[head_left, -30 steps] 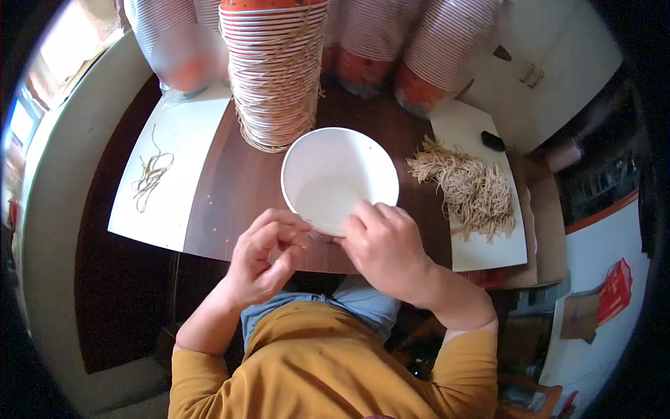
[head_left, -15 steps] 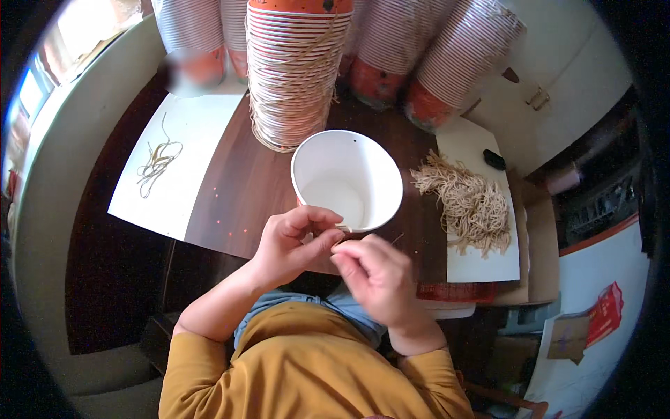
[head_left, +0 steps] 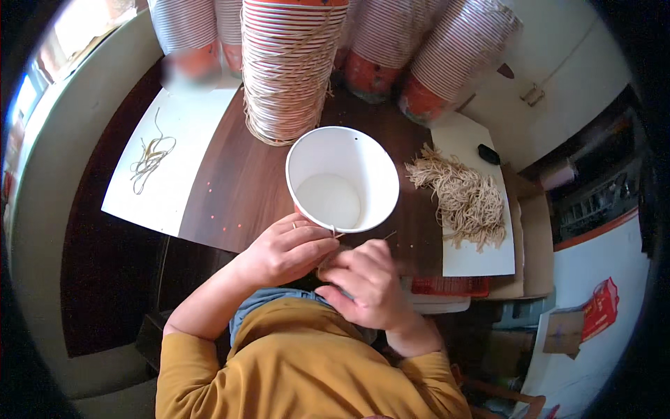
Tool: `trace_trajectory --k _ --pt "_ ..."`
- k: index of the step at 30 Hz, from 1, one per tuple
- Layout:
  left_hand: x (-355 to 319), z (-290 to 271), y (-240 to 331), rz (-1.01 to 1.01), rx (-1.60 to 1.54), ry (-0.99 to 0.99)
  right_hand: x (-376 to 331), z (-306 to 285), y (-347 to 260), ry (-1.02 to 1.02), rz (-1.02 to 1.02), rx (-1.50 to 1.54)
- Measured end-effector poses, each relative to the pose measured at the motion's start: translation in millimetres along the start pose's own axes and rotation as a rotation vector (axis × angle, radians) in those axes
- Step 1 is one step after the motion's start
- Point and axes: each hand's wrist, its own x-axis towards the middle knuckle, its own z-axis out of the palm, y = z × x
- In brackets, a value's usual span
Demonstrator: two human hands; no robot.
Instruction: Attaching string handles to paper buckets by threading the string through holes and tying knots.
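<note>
A white-lined paper bucket (head_left: 377, 167) stands at the table's front edge, its mouth tipped toward me. Over its near rim runs a thin beige cord (head_left: 334, 230). My left hand (head_left: 289, 249) is closed on the cord just below that rim, fingers against the bucket's outside. Close beside it, my right hand (head_left: 364, 283) is curled with fingers bent and slightly blurred; what lies in its fingertips is hidden. A thin cord end sticks out behind the right hand. Behind the bucket rises a tall stack of nested buckets (head_left: 289, 77) with cords hanging round it.
On a white sheet at right lies a heap of beige cords (head_left: 469, 202), with a small black object (head_left: 488, 154) behind it. A few loose cords (head_left: 150, 164) rest on the left white sheet (head_left: 164, 209). More wrapped bucket stacks (head_left: 457, 59) line the back. A red basket (head_left: 450, 285) sits below the table edge.
My left hand has turned, its fingers now laid over the cord below the rim. My right hand has shifted slightly left and down. The whole view has moved a little.
</note>
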Motion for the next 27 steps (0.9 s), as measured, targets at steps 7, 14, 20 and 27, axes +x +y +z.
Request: trace_trajectory --k 7,14,20,27 --pt "-6.2 0.8 -1.8 -0.024 0.033 0.089 16.0 -4.2 27.5 0.050 -0.089 -0.367" --pt "-2.4 3.4 8.0 -0.158 0.069 0.178 1.1 18.0 22.3 0.256 -0.121 -0.343" --pt "-11.3 22.0 24.5 -0.210 0.305 0.268 -12.9 54.6 15.3 0.419 0.172 -0.086" --pt "-9.2 20.3 30.6 -0.215 0.623 0.300 4.0 55.2 18.3 0.386 0.219 -0.240"
